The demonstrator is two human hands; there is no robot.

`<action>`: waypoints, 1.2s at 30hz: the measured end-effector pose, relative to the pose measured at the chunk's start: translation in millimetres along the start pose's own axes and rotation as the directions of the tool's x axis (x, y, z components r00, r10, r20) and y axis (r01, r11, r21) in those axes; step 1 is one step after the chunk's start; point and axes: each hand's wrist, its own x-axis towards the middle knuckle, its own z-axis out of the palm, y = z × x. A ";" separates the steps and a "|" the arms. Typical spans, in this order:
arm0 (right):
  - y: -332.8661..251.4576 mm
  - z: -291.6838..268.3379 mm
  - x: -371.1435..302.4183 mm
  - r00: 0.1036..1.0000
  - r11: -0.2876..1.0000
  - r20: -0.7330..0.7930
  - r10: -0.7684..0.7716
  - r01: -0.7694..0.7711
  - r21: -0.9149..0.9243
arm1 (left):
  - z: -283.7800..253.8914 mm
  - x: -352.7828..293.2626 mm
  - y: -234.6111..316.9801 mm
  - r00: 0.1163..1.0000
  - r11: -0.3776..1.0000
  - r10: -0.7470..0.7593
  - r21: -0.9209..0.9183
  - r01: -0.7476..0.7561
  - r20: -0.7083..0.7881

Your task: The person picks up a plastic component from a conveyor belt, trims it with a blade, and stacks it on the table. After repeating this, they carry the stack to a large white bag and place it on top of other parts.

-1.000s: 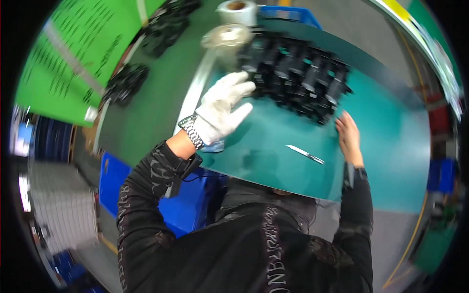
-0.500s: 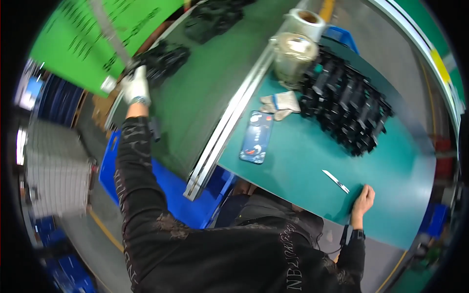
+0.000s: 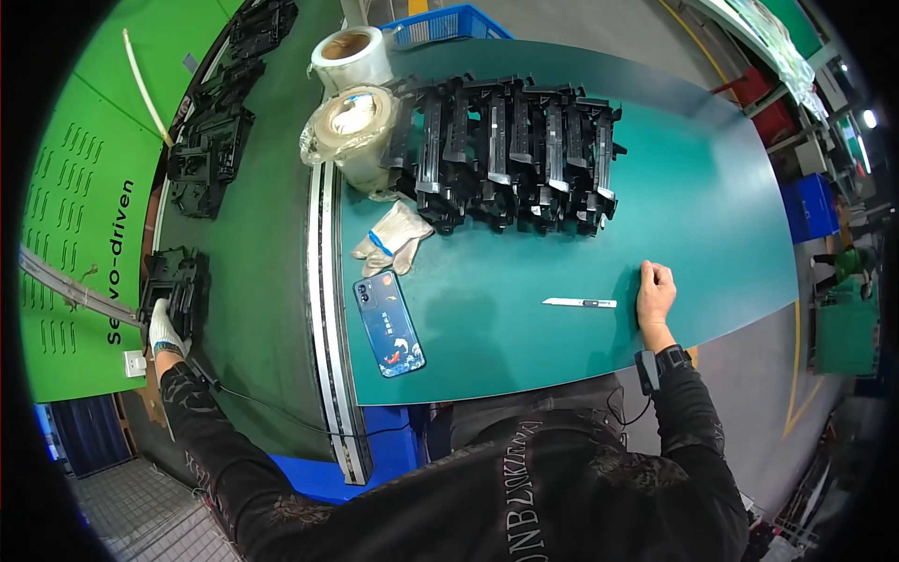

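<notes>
My left hand (image 3: 166,330), in a white glove, reaches over the green conveyor belt (image 3: 257,309) at the left. Its fingers are closed on the near end of a black plastic frame part (image 3: 180,277), partly hiding it. My right hand (image 3: 656,296) is bare and rests on the green tabletop (image 3: 524,351), curled into a loose fist with nothing visible in it. Just left of that fist lies a slim utility knife (image 3: 581,303). A dark blue phone (image 3: 388,323) lies near the table's left edge, with a pair of white work gloves (image 3: 393,237) beyond it.
Several black plastic assemblies (image 3: 501,155) stand in a row on the table's far side. Two film rolls (image 3: 351,126) stand to their left. A metal rail (image 3: 328,309) divides belt and table. More black parts (image 3: 208,155) lie farther up the belt, beside a green machine panel (image 3: 80,215).
The view has turned, so the table now appears squarer and more central. My left hand remains at a black part beside the belt's far-left edge. My right fist still rests near the knife.
</notes>
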 end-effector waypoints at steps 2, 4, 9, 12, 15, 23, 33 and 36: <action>-6.7 -0.2 -0.4 1.000 0.999 0.014 0.018 -0.017 -0.043 | -14.0 10.6 -10.1 1.000 1.000 -0.025 0.014 0.025 0.013; -8.3 3.9 0.1 1.000 1.000 0.017 0.012 -0.011 -0.028 | -22.8 17.8 -28.9 1.000 0.994 0.003 -0.110 -0.004 -0.013; -4.2 3.7 -0.2 0.999 0.999 -0.032 -0.031 0.031 -0.018 | -26.6 -36.7 -65.8 0.996 0.970 0.084 -0.234 -0.072 0.041; -4.1 4.5 -0.7 0.998 0.999 -0.041 -0.048 0.048 0.000 | -39.4 -87.8 -81.3 0.984 0.945 0.121 -0.319 -0.072 0.134; -6.5 7.1 -0.7 0.998 0.998 -0.030 -0.061 0.062 0.029 | -88.4 -53.8 -127.6 0.895 0.929 0.304 -0.312 -0.201 0.327; 2.5 1.0 4.1 1.000 0.997 0.002 -0.016 0.016 0.077 | 3.0 -295.4 -83.6 0.650 0.834 0.513 -0.505 -0.222 0.561; -179.8 -67.9 -76.8 0.796 0.509 0.578 -0.180 -0.427 0.747 | 138.6 -416.9 -133.4 0.114 0.808 0.541 -0.477 -0.345 0.834; -199.7 -77.4 -100.9 0.763 0.341 0.596 -0.248 -0.507 0.791 | 149.3 -444.0 -148.5 0.051 0.732 0.521 -0.416 -0.539 0.852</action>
